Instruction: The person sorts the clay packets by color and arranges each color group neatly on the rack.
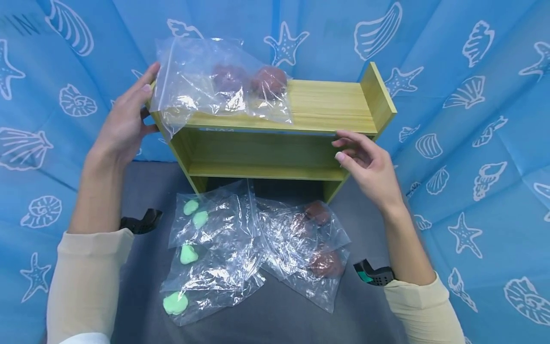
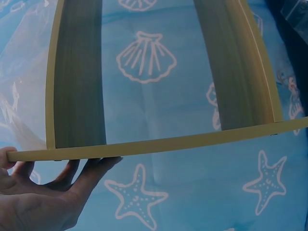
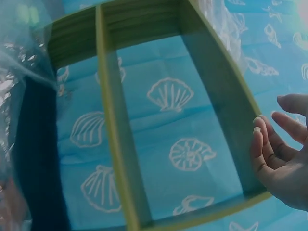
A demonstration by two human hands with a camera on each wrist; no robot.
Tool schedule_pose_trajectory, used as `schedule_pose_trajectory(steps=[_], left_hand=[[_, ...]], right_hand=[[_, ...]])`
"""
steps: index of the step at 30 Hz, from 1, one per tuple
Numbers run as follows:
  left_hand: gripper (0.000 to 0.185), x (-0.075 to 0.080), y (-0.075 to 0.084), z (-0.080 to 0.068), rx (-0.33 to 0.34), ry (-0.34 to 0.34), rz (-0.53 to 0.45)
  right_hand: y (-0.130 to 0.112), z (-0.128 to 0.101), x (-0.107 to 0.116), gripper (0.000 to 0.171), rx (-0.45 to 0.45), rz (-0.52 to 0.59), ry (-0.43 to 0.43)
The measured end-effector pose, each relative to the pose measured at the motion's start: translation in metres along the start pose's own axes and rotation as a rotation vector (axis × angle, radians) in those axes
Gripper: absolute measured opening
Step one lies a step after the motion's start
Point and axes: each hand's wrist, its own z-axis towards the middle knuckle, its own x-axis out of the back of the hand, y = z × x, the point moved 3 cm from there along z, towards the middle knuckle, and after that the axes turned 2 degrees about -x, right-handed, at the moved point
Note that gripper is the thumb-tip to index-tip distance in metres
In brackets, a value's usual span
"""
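Observation:
A small yellow-green wooden shelf point(image 1: 266, 170) stands upright against the curtain. At its upper left corner my left hand point(image 1: 124, 114) grips the side panel, with fingers along the outer face in the left wrist view. Clear zip bags point(image 1: 193, 91) lie on the top board, close by that hand. Inside them show a purple lump point(image 1: 229, 81) and a reddish-brown lump point(image 1: 269, 82). My right hand point(image 1: 365, 165) holds nothing; its fingers are loosely bent before the shelf's right end. In the right wrist view those fingertips point(image 3: 258, 130) overlap the shelf's edge.
On the dark grey table point(image 1: 301, 315), several clear zip bags with light green lumps point(image 1: 175, 303) lie at the left front. Beside them are bags with reddish-brown lumps point(image 1: 326, 263). A blue curtain point(image 1: 485, 143) with white shell prints hangs behind and at the sides.

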Motion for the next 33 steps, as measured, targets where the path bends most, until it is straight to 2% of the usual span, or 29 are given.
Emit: schedule_pose_trajectory(steps=[5,13,24,33], left_hand=[[0.044,0.000,0.000,0.000,-0.007,-0.007,-0.009],[0.044,-0.001,-0.001,-0.001,-0.009,-0.002,-0.015],[0.044,0.002,-0.001,-0.002,-0.011,-0.010,0.002],[0.045,0.002,-0.001,-0.001,-0.028,-0.019,-0.005]], right_hand=[[0.016,-0.015,0.007,0.040,-0.004,-0.045,-0.014],[0.049,-0.039,0.016,0.044,-0.011,0.019,-0.088],[0.087,-0.060,0.010,0.042,0.001,0.043,-0.064],[0.129,-0.082,0.008,0.044,-0.117,0.095,-0.032]])
